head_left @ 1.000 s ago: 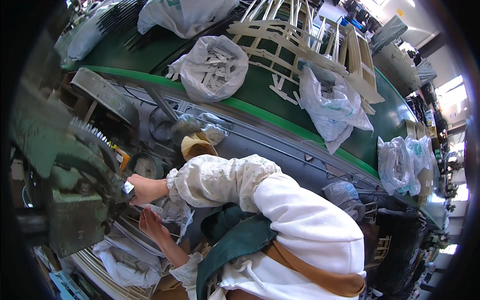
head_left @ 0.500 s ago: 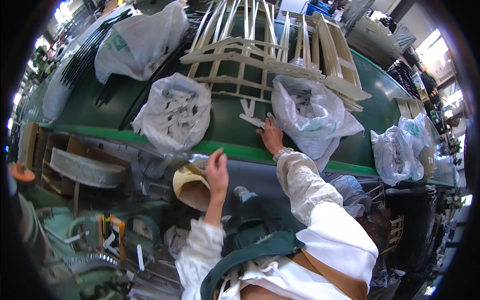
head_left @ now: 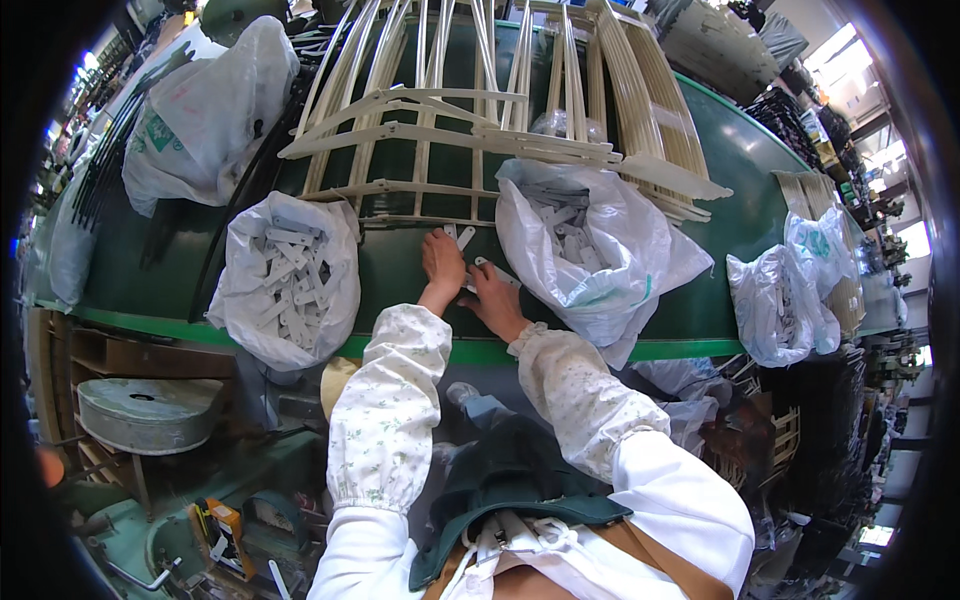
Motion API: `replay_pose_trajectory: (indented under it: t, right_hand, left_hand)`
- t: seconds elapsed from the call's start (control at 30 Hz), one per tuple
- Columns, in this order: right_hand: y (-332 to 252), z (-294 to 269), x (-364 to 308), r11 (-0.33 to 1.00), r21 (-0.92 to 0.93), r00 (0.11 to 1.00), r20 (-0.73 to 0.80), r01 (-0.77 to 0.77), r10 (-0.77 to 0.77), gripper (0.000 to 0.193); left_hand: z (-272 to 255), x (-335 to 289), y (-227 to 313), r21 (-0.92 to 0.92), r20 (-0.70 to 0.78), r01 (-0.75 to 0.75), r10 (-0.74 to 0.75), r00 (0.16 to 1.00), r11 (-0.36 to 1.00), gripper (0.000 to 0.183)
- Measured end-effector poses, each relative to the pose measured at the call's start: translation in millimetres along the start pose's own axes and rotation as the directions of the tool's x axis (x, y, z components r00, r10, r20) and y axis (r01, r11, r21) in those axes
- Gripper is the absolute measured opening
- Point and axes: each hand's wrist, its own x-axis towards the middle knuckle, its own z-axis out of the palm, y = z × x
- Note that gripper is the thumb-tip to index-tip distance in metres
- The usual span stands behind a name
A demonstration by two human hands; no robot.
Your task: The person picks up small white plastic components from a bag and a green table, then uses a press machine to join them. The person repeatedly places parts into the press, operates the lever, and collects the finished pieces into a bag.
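Note:
Both hands are close together over the green bench top, between two white plastic bags of flat strips. My left hand has its fingers bent beside a small white strip with a hole in its end; what lies under the fingertips is hidden. To its right, my right hand is closed around one end of another white strip, the thumb on the near side. Loose strips heap up in the left bag and in the right bag, both with open tops.
Long cream slatted frames lie across the back of the bench. A fuller white bag and dark rods are at the far left. Smaller bags stand at the right. The bench's green front edge runs before me; machinery is below left.
My left hand has gone from in front of the bench forward to the strips. My right hand has moved left, away from the right bag. The view has shifted, so the bags appear further left.

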Motion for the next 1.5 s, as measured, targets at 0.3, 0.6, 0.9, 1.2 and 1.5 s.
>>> replay_pose_trajectory:
  t: [0.3, 0.6, 0.9, 1.2, 1.5]
  right_hand:
    - [9.8, -12.3, 9.4, 0.994, -0.091, 0.997, 0.045, -0.062, 0.066, 0.055]
    - [22.3, -13.7, 16.4, 0.994, -0.053, 0.974, 0.213, 0.093, -0.080, 0.018]
    - [26.7, -17.0, 8.2, 0.993, -0.118, 0.980, 0.200, 0.003, 0.021, 0.021]
    - [39.0, -21.9, 16.1, 0.988, 0.120, 0.964, 0.261, -0.095, 0.061, 0.022]
    - [-81.6, -93.9, 13.9, 0.358, 0.732, 0.755, 0.648, -0.580, -0.102, 0.019]
  left_hand:
    - [-3.0, 4.8, -9.2, 0.247, 0.195, -0.130, 0.082, 0.977, 0.960, 0.026]
    - [-37.0, -5.1, -64.1, -0.345, 0.085, -0.141, 0.181, 0.980, 0.928, 0.028]
    - [-46.0, -67.2, -42.4, 0.001, 0.202, -0.494, 0.483, 0.852, 0.870, 0.018]
    - [-76.8, -100.5, -63.8, -0.870, 0.440, 0.409, 0.060, 0.896, 0.276, 0.025]
    - [-98.7, -161.6, -81.5, -0.933, 0.319, 0.281, -0.157, 0.935, -0.225, 0.032]
